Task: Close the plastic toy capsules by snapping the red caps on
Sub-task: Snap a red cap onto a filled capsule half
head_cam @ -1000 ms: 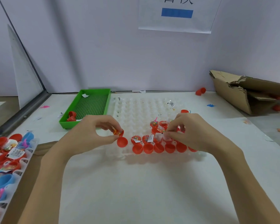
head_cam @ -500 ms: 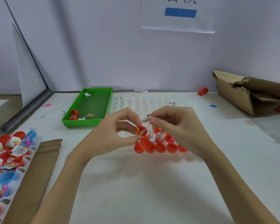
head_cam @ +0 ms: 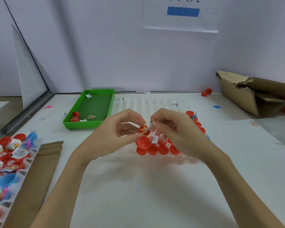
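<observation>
- White desk [head_cam: 138, 186]; clear dimpled tray [head_cam: 148, 104] at centre, green tray [head_cam: 90, 109] to its left, torn cardboard box [head_cam: 253, 94] far right.
- Row of red capsule halves [head_cam: 156, 148] sits along the clear tray's near edge.
- Left hand [head_cam: 112, 137] pinches an open red capsule [head_cam: 144, 130] above that row; its red cap [head_cam: 143, 142] hangs just below, touching the thumb.
- Right hand [head_cam: 176, 130] grips a small toy packet [head_cam: 150, 125] with fingertips, at the capsule's mouth.

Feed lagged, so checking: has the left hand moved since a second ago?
Yes. The left hand has moved right, away from the green tray, and meets the right hand over the red capsules.
</observation>
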The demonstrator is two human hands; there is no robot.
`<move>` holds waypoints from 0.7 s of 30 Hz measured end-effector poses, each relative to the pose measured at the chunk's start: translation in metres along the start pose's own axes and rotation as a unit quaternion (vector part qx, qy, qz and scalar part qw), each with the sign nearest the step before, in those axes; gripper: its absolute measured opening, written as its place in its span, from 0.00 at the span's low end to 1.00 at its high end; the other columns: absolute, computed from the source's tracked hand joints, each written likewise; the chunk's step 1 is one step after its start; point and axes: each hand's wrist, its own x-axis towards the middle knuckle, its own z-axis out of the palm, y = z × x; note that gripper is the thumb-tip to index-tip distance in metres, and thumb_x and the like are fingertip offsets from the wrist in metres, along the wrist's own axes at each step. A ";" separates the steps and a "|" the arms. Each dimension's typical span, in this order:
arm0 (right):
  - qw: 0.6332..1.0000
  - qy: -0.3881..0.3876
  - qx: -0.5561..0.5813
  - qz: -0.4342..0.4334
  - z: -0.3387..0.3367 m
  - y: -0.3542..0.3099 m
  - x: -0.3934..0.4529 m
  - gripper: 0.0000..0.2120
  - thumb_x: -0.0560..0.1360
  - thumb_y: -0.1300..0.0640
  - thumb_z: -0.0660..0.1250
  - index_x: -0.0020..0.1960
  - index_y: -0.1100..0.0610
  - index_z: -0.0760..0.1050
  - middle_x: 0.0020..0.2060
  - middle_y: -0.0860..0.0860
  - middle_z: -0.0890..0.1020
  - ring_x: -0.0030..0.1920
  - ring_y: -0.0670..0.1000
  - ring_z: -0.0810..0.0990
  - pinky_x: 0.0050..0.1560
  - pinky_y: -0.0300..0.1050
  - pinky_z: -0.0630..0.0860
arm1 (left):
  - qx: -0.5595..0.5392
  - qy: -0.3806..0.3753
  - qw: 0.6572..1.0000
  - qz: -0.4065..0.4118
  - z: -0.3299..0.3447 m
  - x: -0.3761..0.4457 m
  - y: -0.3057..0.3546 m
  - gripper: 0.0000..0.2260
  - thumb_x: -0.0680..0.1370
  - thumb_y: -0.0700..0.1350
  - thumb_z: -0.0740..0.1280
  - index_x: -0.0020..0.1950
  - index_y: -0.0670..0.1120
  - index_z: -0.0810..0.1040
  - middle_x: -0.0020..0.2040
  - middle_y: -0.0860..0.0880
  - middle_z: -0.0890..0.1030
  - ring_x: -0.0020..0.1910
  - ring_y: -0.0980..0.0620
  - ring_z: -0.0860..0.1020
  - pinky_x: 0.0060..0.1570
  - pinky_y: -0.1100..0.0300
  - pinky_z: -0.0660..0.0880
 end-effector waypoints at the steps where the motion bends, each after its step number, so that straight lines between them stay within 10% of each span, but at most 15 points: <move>1: 1.000 -0.005 -0.005 0.001 0.000 0.000 -0.001 0.08 0.83 0.61 0.64 0.52 0.50 0.78 0.42 0.39 0.83 0.45 0.44 0.84 0.46 0.34 0.79 | -0.005 0.001 1.000 0.000 0.000 0.000 0.000 0.13 0.76 0.40 0.76 0.58 0.45 0.80 0.56 0.48 0.84 0.53 0.44 0.85 0.55 0.58 0.81; 21: 0.987 -0.081 -0.140 -0.014 0.008 -0.006 -0.006 0.05 0.83 0.47 0.61 0.57 0.38 0.74 0.46 0.42 0.77 0.45 0.45 0.78 0.46 0.37 0.75 | 0.031 0.008 0.999 0.041 -0.001 0.002 -0.003 0.08 0.78 0.35 0.75 0.56 0.43 0.82 0.53 0.48 0.85 0.51 0.44 0.87 0.54 0.59 0.81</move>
